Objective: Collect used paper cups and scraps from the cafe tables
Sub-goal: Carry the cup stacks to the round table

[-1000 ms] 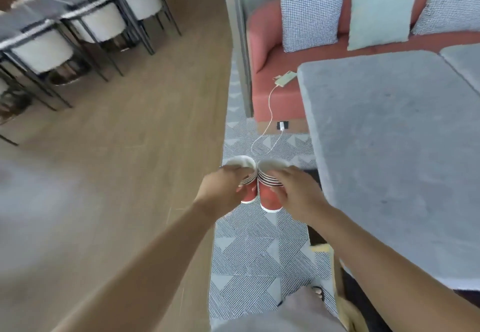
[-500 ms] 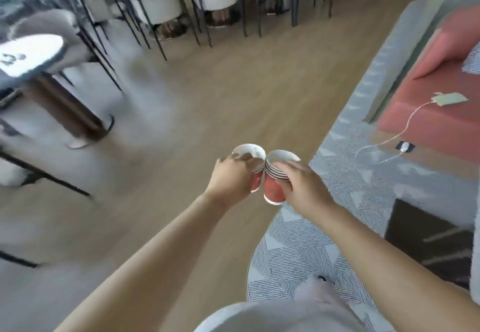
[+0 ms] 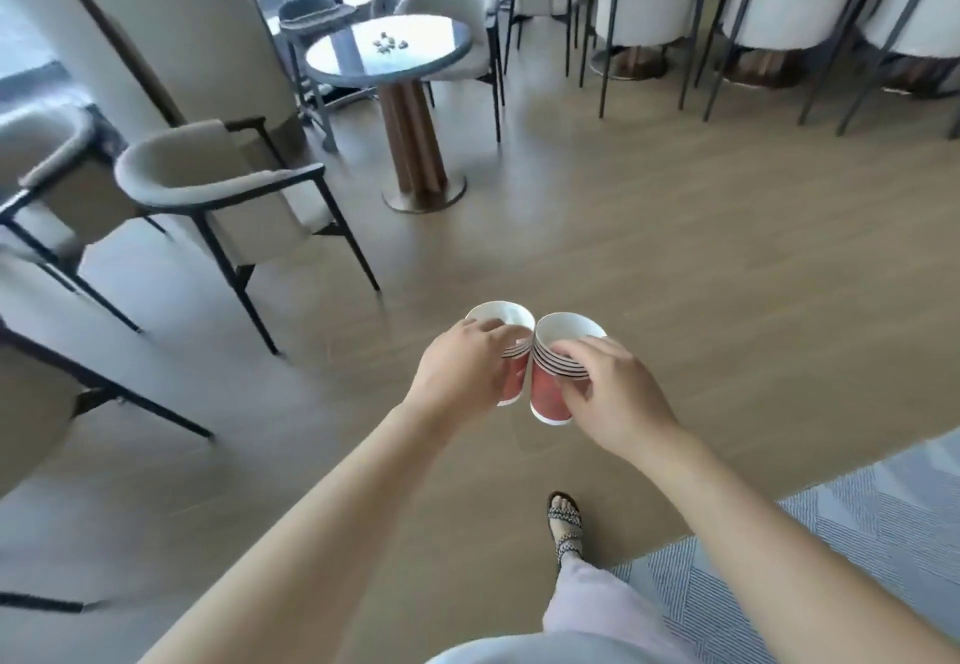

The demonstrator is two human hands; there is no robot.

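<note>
Since half a second ago the view has swung left. The red sofa and its white cable are gone from the right edge. The patterned rug (image 3: 857, 533) has shrunk to the lower right corner. A round worktop (image 3: 436, 37) on a brown pedestal now stands in the upper middle of the frame, with a few small scraps (image 3: 389, 43) lying on it. Pale armchairs (image 3: 218, 180) fill the left side, and a row of white chairs (image 3: 644, 9) runs along the top right. A sandalled foot (image 3: 565, 523) now shows at the bottom centre on the wooden floor (image 3: 675, 274).

The cups have kept their place in the middle of the frame, carried in the air above the floor and well apart from the round worktop. The left grip (image 3: 462, 372) is still curled round the left cup (image 3: 514, 383), fingers over the rim and side. The right grip (image 3: 618, 398) is likewise clamped on the right cup (image 3: 548, 393), with its fingertips on the striped band.

Both cups are red paper with a white rim, a white inside and a band of thin dark and white stripes below the rim. The right one shows a white edge at its base. They tilt with their mouths toward the top of the frame. They sit side by side with their rims meeting and their bases slightly apart. What is inside them cannot be made out.
</note>
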